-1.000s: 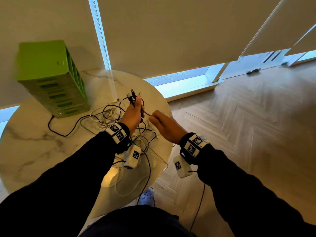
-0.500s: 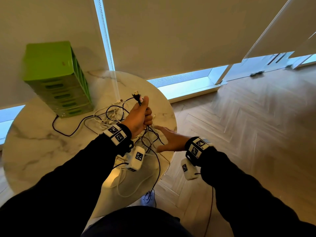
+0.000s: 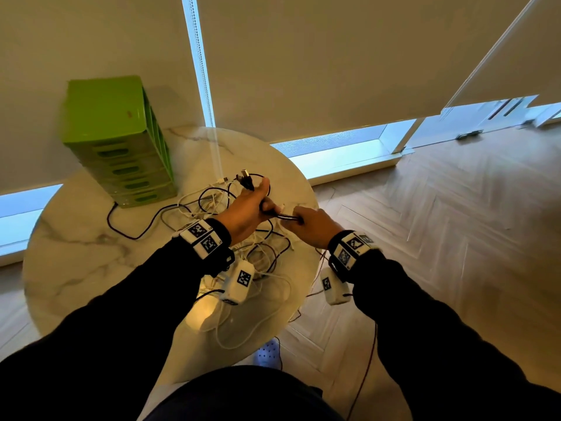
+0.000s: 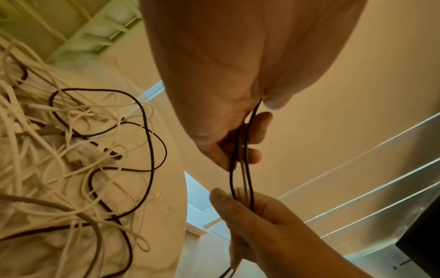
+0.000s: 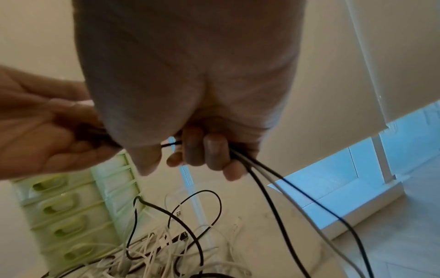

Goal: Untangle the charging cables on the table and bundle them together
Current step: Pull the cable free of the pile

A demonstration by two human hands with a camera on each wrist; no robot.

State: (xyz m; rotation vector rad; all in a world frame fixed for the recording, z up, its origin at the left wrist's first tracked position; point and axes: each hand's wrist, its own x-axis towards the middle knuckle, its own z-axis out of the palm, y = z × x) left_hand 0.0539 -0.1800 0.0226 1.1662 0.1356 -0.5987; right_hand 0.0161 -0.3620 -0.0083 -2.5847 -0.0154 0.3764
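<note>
Black and grey cable strands [image 4: 241, 180] run taut between my clenched left hand [image 3: 249, 212] and right hand [image 3: 309, 224], above the bench's [image 3: 76, 262] right edge; remaining tangle [image 3: 212, 208] risks snagging, dragging loops floorward.

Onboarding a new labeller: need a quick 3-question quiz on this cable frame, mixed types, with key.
1. True or false: the right hand is open and touches nothing.
2. Multiple choice: where are the plug ends of the held cables? A) poking out above the left hand B) hanging off the table edge C) inside the green drawer unit
3. Short answer: what lies on the table under the hands?

Key
1. False: its fingers are curled round the cables that run across from the left hand.
2. A
3. A loose tangle of white and black cables, not yet sorted.
</note>
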